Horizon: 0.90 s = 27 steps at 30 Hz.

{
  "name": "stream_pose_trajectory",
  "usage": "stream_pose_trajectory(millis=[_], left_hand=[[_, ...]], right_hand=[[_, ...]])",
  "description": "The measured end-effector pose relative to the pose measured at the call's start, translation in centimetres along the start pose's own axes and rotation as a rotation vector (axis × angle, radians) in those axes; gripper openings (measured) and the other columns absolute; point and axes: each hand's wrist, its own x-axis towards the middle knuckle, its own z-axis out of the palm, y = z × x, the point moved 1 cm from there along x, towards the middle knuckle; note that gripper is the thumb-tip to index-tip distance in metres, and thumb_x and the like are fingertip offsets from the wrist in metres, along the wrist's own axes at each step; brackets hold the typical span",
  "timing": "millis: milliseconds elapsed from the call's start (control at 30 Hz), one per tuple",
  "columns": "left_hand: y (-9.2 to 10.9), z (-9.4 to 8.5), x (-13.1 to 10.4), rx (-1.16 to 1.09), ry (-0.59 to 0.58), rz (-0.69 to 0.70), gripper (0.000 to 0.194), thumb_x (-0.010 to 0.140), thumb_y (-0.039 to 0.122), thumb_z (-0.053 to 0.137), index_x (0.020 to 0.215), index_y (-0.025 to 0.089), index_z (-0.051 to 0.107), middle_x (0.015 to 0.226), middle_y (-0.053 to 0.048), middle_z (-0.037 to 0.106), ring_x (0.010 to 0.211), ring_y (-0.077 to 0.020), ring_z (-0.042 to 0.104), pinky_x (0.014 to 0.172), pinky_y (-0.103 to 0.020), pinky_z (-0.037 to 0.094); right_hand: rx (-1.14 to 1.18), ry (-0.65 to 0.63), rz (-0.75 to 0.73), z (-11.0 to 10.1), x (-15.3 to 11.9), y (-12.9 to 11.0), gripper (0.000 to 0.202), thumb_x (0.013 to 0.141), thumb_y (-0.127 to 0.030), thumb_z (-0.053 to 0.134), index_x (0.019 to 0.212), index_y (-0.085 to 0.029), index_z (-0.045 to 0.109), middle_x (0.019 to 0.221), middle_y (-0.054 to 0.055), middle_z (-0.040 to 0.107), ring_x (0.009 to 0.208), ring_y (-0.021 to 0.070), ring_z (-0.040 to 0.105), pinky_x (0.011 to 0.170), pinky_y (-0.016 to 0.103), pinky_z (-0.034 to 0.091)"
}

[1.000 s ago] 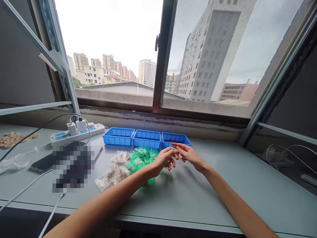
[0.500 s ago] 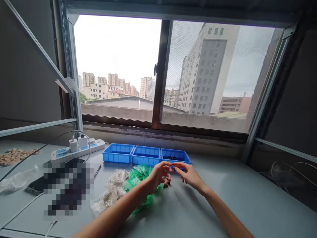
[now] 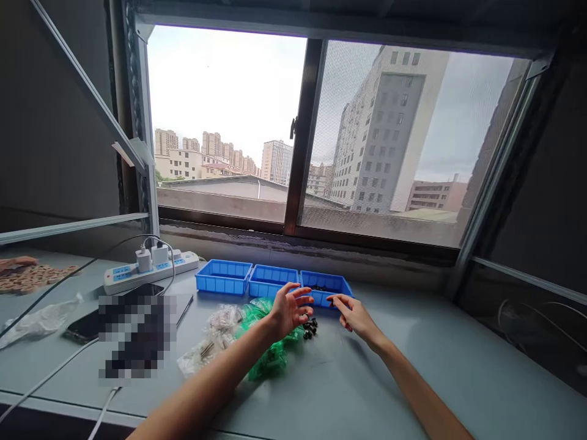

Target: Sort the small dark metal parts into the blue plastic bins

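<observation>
My left hand is raised over the table with its fingers spread, palm turned to the right, and nothing in it. At the front of the right blue bin, my right hand pinches a small dark part, too small to name. Similar dark pieces lie inside that bin. Below my left hand, several small black parts form a loose pile on the table. Green plastic bags lie beside the pile, partly behind my left forearm, with clear plastic bags to their left.
A middle blue bin and a left blue bin complete the row. Leftward are a power strip with chargers and cables, a dark phone and a crumpled clear bag. Another person's hand appears beside small tan pieces.
My hands have moved apart. The left one has opened and moved slightly left; the right one has shifted right with the small dark part. Another person's hand has appeared at far left.
</observation>
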Motion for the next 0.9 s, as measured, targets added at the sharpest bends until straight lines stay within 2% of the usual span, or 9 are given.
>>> stream_pose_trajectory(millis=[200,500,633,900], left_hand=[[0.45,0.27,-0.14,-0.003,-0.010,-0.001,0.024,0.080,0.032,0.038,0.082,0.014,0.054,0.065,-0.002,0.057,0.045,-0.0113,0.051,0.042,-0.018,0.029],[-0.31,-0.38,0.35,0.064,-0.094,-0.026,0.028,0.070,0.038,0.051,0.084,0.015,0.054,0.068,-0.001,0.057,0.048,-0.0119,0.050,0.044,-0.019,0.024],[-0.24,-0.28,0.19,0.101,-0.090,-0.017,0.028,0.070,0.038,0.051,0.085,0.014,0.055,0.071,-0.002,0.058,0.051,-0.0121,0.050,0.047,-0.020,0.026],[0.09,0.24,-0.12,0.068,-0.062,-0.016,0.025,0.074,0.035,0.046,0.084,0.014,0.055,0.070,-0.003,0.058,0.050,-0.0127,0.051,0.046,-0.021,0.028]], right_hand=[[-0.026,-0.011,0.015,0.16,-0.43,-0.58,0.049,0.056,-0.061,0.057,0.074,-0.016,0.064,0.074,0.004,0.064,0.030,0.0030,0.037,0.032,0.020,0.025],[-0.108,-0.007,-0.068,0.04,-0.45,-0.58,0.053,0.053,-0.069,0.059,0.060,-0.017,0.059,0.058,0.001,0.060,0.028,0.0044,0.034,0.031,0.022,0.027],[-0.110,0.029,-0.066,-0.01,-0.59,-0.70,0.056,0.049,-0.072,0.059,0.059,-0.017,0.058,0.056,0.001,0.058,0.030,0.0052,0.035,0.031,0.023,0.027],[-0.066,0.081,-0.069,0.14,-0.56,-0.32,0.055,0.050,-0.071,0.063,0.064,-0.017,0.059,0.059,0.000,0.058,0.031,0.0036,0.033,0.030,0.021,0.026]])
